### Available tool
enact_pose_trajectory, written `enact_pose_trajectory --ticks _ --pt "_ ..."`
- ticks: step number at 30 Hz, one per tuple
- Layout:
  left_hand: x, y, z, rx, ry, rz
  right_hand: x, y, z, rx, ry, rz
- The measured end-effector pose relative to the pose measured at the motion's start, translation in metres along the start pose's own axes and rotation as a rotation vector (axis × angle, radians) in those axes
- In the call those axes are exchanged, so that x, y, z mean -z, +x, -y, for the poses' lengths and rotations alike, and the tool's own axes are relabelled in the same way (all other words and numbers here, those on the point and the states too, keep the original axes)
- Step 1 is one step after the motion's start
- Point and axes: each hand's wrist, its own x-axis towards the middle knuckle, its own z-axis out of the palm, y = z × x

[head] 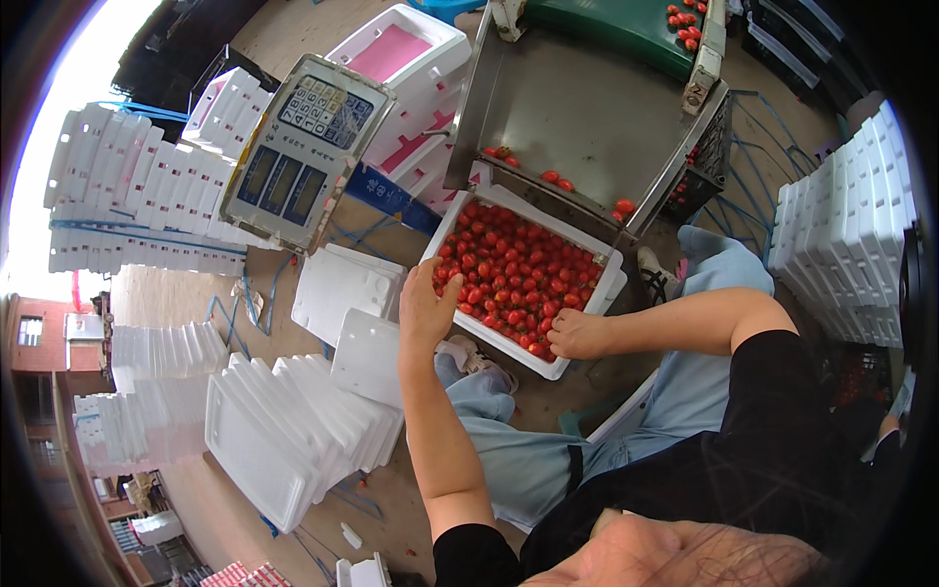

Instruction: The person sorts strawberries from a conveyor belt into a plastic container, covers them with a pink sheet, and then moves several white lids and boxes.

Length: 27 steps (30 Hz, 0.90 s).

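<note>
A white foam box (539, 361) full of small red tomatoes (506, 271) stands before me, below the lip of a metal sorting tray (579, 110). My left hand (428, 301) is over the box's left edge, thumb and fingers apart, with the fingertips at the tomatoes there. At the near right corner my right hand (579, 334) is curled, its fingertips touching the tomatoes; whether it grips one cannot be told. A few tomatoes (557, 180) lie along the tray's lower edge. A digital scale's display head (308, 154) stands to the left of the tray.
White foam lids (293, 433) are piled at the lower left, with more lids (348, 293) nearer the box. Foam boxes stand stacked at the far left (139, 183) and at the right (843, 227). A black crate (700, 169) is beside the tray. Blue straps (763, 147) lie about the floor.
</note>
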Motion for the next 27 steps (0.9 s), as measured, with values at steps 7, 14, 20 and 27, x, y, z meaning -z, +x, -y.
enact_pose_trajectory --ticks 7,14,20,27 --pt "-0.011 0.008 -0.009 -0.024 0.004 0.092 0.029 0.016 0.006 -0.056 0.177 0.13" --pt "-0.013 0.004 -0.019 -0.114 0.025 0.089 0.177 -0.016 -0.115 -0.754 0.445 -0.166" --pt "-0.051 0.02 -0.033 -0.251 -0.124 0.223 0.166 -0.067 -0.147 -1.114 0.333 0.339" --pt "-0.08 0.124 -0.094 -0.467 -0.081 -0.026 0.157 -0.05 -0.157 -1.183 0.878 0.102"
